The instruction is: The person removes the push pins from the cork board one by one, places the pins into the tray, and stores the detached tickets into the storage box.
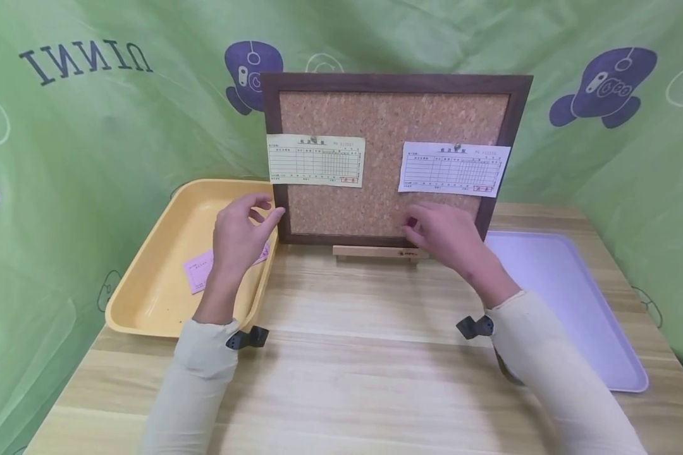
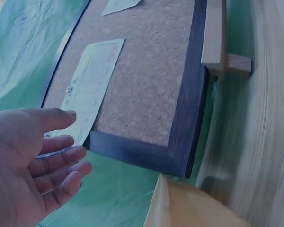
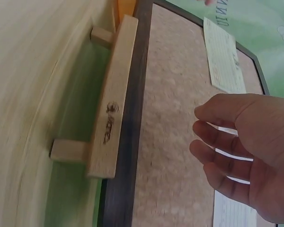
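A cork board [image 1: 384,120] in a dark wooden frame leans upright on a small wooden stand [image 1: 370,251]. A pale yellow receipt slip [image 1: 315,161] hangs from a pushpin [image 1: 313,140] at the board's left, overlapping the frame. On the right side, a white receipt slip [image 1: 452,167] hangs from another pushpin [image 1: 457,148]. My left hand [image 1: 241,230] is beside the frame's lower left edge, fingers loosely bent and holding nothing. Below the white slip, my right hand [image 1: 446,234] hovers before the cork with relaxed, bent fingers; the right wrist view shows nothing in its grasp.
A yellow tray [image 1: 142,278] stands at the left with pink slips [image 1: 199,270] in it, partly behind my left hand. At the right lies a pale lavender tray [image 1: 558,278]. Some dark-edged thing is mostly hidden under my right sleeve. Green patterned cloth [image 1: 148,126] surrounds the wooden table [image 1: 341,379].
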A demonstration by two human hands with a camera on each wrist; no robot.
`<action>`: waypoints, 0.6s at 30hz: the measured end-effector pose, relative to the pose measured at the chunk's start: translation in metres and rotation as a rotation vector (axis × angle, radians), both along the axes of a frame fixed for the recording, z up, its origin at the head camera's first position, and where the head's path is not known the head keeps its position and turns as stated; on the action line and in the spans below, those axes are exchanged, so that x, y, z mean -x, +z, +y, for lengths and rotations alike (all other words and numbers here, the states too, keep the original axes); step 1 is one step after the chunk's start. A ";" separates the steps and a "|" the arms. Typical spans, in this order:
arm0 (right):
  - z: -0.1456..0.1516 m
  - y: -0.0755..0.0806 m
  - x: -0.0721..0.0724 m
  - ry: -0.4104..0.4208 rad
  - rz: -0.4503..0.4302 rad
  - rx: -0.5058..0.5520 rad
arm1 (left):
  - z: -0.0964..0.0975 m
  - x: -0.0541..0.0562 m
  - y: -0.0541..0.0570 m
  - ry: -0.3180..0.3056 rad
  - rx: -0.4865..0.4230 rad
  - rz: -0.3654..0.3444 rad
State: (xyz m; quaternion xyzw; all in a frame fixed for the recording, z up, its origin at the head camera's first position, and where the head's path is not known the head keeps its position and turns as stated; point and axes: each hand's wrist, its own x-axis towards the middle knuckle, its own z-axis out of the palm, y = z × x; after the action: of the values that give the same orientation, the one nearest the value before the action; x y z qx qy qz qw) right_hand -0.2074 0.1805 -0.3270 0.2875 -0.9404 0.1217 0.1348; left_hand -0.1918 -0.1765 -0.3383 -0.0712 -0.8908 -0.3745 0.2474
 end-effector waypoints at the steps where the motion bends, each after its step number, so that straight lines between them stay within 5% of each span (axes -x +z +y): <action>1: -0.003 0.000 0.001 0.007 0.009 -0.010 | 0.002 0.001 0.001 0.003 -0.005 0.002; 8: -0.019 0.005 0.010 0.076 0.096 -0.066 | 0.012 0.011 0.010 0.007 0.008 0.024; 18: -0.037 0.016 0.029 0.161 0.180 0.021 | 0.001 0.031 0.032 0.079 0.223 -0.087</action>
State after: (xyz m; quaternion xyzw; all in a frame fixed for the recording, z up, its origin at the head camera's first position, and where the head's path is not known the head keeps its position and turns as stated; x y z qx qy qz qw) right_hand -0.2361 0.1431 -0.3110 0.3703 -0.8970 0.1157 0.2118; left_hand -0.2225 -0.1758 -0.3061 -0.0467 -0.9390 -0.2656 0.2136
